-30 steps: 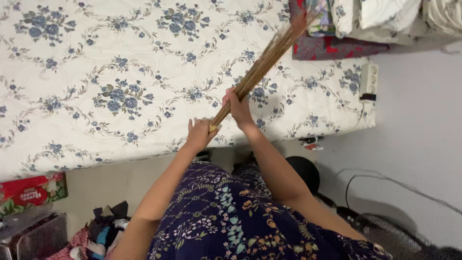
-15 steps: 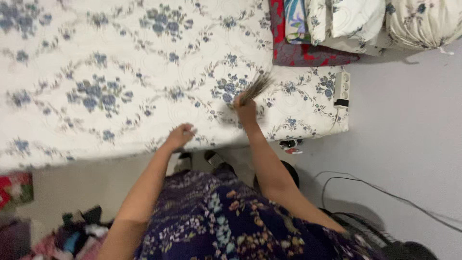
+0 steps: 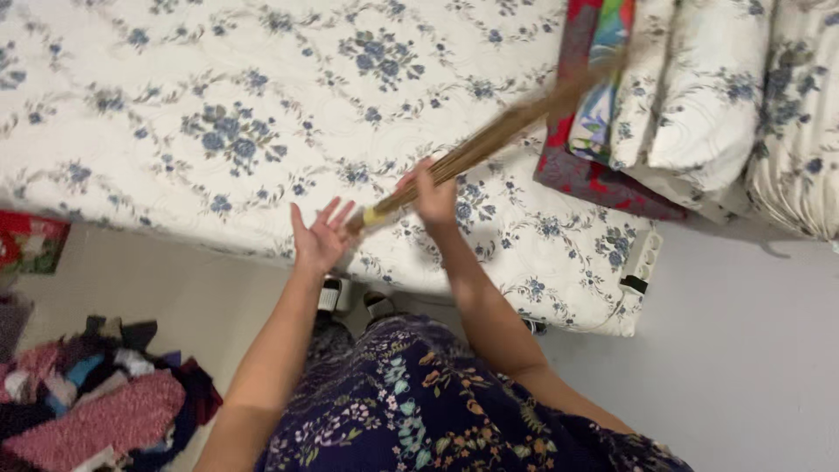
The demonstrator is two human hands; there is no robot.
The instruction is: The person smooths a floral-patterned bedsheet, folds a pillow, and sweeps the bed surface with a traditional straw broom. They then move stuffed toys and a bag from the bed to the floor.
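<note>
My right hand [image 3: 432,194] grips a bundle of thin brown broom sticks [image 3: 507,131] near its bound end. The sticks slant up to the right over the mattress, blurred at the far end. My left hand [image 3: 320,236] is spread open, palm up, just beside the yellowish butt end of the broom. Both hands hover above the front edge of a white mattress with blue flowers [image 3: 218,131].
Folded bedding and flowered pillows [image 3: 699,96] are stacked at the mattress's right end. A white power strip [image 3: 642,258] lies at its corner. A heap of clothes [image 3: 96,402] sits on the floor at the lower left, a red box [image 3: 26,240] beside it.
The broom swung from flat on the mattress up to a raised slant. My left hand rose off the mattress edge and opened near the handle end. The view shifted left.
</note>
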